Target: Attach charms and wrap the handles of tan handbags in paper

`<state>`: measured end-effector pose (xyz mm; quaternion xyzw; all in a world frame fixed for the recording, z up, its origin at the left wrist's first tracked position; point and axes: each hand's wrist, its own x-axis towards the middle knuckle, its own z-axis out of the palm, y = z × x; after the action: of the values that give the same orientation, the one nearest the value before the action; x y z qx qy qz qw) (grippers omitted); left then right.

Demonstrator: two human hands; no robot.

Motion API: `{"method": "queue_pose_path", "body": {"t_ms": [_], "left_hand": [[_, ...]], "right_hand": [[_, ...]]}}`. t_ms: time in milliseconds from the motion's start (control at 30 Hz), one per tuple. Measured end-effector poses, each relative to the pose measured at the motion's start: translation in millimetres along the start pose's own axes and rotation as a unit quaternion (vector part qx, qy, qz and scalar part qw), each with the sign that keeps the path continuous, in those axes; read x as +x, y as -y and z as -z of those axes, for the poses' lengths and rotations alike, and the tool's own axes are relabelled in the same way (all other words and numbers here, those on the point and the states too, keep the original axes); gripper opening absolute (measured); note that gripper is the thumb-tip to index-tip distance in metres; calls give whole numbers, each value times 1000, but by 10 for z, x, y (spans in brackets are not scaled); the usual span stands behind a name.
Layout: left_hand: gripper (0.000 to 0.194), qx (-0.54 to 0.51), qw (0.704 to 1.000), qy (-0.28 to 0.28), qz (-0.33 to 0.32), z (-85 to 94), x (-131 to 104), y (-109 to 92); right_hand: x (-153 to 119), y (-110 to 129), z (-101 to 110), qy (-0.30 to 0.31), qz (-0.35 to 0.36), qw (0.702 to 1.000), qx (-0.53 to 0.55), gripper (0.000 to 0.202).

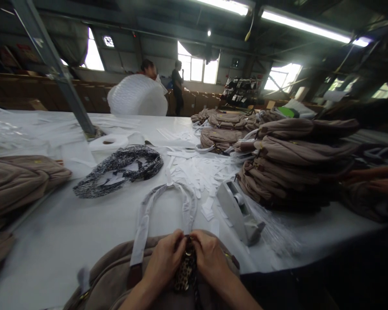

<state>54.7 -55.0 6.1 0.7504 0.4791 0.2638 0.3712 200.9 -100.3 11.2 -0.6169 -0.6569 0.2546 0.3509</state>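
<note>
A taupe bag (113, 275) lies at the bottom centre, its handle (143, 224) wrapped in white paper and looped away from me. My left hand (168, 254) and my right hand (210, 256) meet at the bag's top edge, fingertips pinched close together. Between them hangs a leopard-patterned tag (183, 272) with gold-coloured metal. Both hands are closed on a small dark piece above this tag; its exact shape is hidden by the fingers.
A grey tape dispenser (239, 211) stands right of the bag. Stacked taupe bags (287, 168) rise behind it, others (16, 181) lie left. Speckled scarf (123, 170), paper strips (194, 170) and a metal post (56, 69) are ahead. Another person's hands (384, 178) are far right.
</note>
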Motion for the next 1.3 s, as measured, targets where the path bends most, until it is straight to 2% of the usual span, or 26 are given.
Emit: {"method": "queue_pose_path", "body": {"t_ms": [200,300,400,533,667,767,900,1033,1167,1300], "left_hand": [[25,-80,996,33,-8,182,40,-151],[25,-103,990,92,-9,297,38,-152],[25,-59,988,143,-13,426,-15,-61],[20,18,989,147,-10,642,-110,85],[20,28,993,107,41,817,-144,144],[27,-37,991,87,95,835,-128,165],[35,-191,956,140,174,818,-105,199],[29,-302,921,186,161,889,-125,227],[31,-336,915,156,161,919,-146,230],[33,-357,904,143,185,852,-149,259]], "right_hand": [[56,107,70,-22,2,998,51,13],[62,102,76,-24,-12,995,93,10],[58,22,39,8,-72,978,196,15],[67,-83,-39,49,-137,934,327,24],[83,-40,-55,32,-163,926,340,30],[82,29,-36,21,-171,929,328,33],[62,41,-35,6,-150,937,315,29],[41,3,-72,0,-141,945,296,23],[32,-1,-101,-3,-131,955,267,20],[29,18,-106,-2,-128,959,251,21]]}}
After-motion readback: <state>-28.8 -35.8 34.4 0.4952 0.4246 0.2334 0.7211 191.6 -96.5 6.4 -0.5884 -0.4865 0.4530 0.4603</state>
